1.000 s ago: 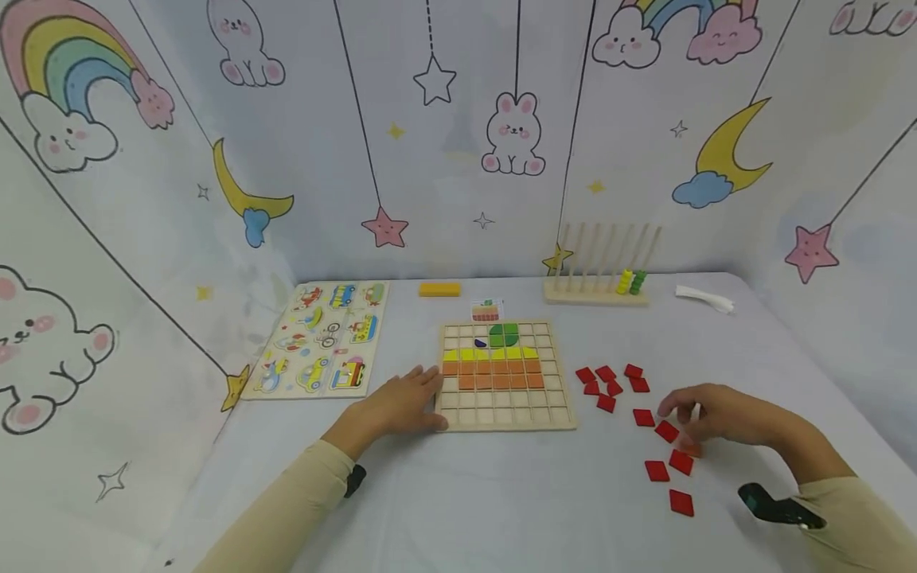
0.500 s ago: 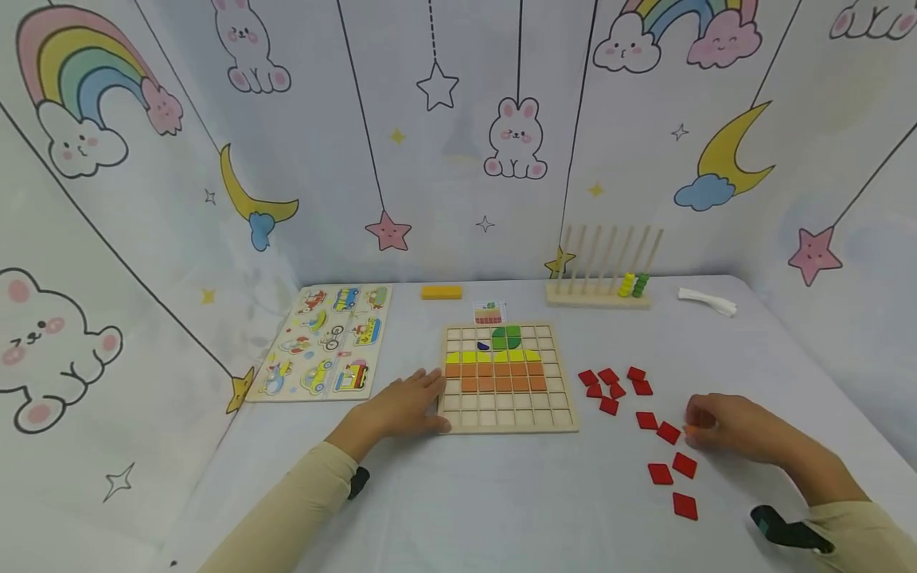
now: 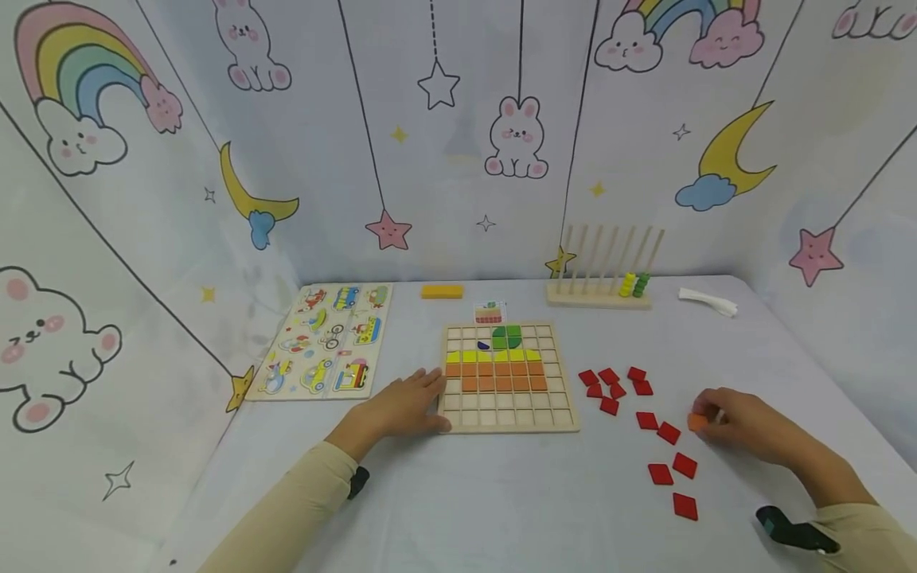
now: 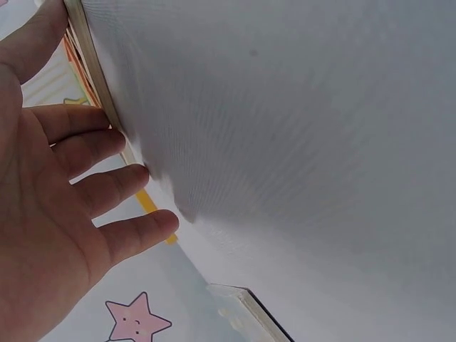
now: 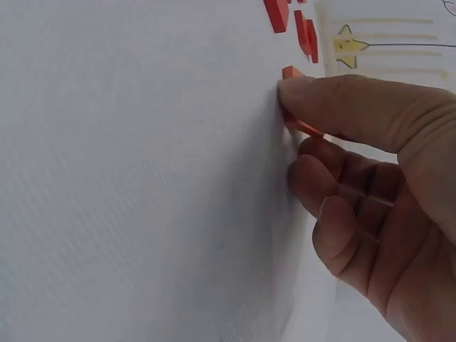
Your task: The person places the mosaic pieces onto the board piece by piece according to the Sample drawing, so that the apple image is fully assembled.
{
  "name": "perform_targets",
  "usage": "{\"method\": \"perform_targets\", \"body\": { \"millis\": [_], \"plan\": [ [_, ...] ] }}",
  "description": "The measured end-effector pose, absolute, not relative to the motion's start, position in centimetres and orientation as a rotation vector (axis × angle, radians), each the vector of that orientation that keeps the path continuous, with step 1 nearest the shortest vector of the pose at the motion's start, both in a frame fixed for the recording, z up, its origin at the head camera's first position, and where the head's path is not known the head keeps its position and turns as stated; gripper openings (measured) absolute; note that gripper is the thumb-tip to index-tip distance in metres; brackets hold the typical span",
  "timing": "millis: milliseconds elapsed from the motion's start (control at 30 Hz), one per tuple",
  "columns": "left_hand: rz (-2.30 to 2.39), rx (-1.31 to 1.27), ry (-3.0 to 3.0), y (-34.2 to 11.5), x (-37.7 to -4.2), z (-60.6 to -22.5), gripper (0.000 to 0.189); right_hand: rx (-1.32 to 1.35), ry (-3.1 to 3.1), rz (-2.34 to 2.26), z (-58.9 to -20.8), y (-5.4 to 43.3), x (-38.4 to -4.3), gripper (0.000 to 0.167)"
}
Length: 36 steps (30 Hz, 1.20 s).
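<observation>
A wooden grid board (image 3: 509, 420) lies mid-table with orange, yellow, green and dark blue pieces set in its cells. My left hand (image 3: 394, 407) rests against the board's left edge; the left wrist view shows its fingers (image 4: 117, 189) spread and fairly straight. Over at the right, my right hand (image 3: 748, 430) pinches an orange tile (image 3: 696, 422) low over the tablecloth. The right wrist view shows the thumb pressing on this orange tile (image 5: 291, 73), with the other fingers curled behind; part of the tile is hidden. Red diamond tiles (image 3: 668, 433) lie scattered just left of that hand.
A small picture card (image 3: 490, 312) lies behind the board. A vehicle puzzle board (image 3: 322, 342) is at the back left, beside a yellow block (image 3: 442, 292). Along the back stand a peg rack (image 3: 598, 298) with yellow and green beads and a white strip (image 3: 708, 302).
My right hand has shifted slightly right, away from the red tiles, and the orange tile between its fingers now shows more clearly. The left hand stays at the board's edge.
</observation>
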<state>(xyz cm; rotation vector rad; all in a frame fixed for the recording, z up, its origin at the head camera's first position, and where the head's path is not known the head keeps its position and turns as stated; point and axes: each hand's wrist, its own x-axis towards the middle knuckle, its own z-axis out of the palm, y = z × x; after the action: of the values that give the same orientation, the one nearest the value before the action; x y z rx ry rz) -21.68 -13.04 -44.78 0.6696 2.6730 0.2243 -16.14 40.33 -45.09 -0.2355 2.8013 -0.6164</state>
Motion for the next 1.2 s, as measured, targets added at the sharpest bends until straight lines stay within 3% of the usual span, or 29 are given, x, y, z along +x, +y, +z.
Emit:
{"method": "perform_targets", "body": {
  "millis": [367, 633, 800, 1033, 1200],
  "plan": [
    [0.225, 0.669, 2.673, -13.3, -21.8, -45.2, 0.086, -0.301, 2.886, -0.906, -45.4, 38.0, -16.5, 0.018],
    [0.23, 0.664, 2.669, -13.4, -21.8, -45.2, 0.087, -0.107, 2.603, -1.597, -44.7, 33.1, -19.0, 0.047],
    [0.243, 0.658, 2.661, -13.3, -21.8, -45.2, 0.087, 0.077, 2.253, -1.976, -44.0, 29.2, -20.6, 0.054],
    [0.234, 0.676, 2.67, -13.2, -21.8, -45.2, 0.086, 0.058, 2.252, -1.889, -43.4, 24.2, -22.2, 0.057],
    [0.224, 0.681, 2.677, -13.2, -21.8, -45.2, 0.086, -0.056, 2.324, -1.784, -43.7, 20.4, -23.2, 0.047]
  ]
}}
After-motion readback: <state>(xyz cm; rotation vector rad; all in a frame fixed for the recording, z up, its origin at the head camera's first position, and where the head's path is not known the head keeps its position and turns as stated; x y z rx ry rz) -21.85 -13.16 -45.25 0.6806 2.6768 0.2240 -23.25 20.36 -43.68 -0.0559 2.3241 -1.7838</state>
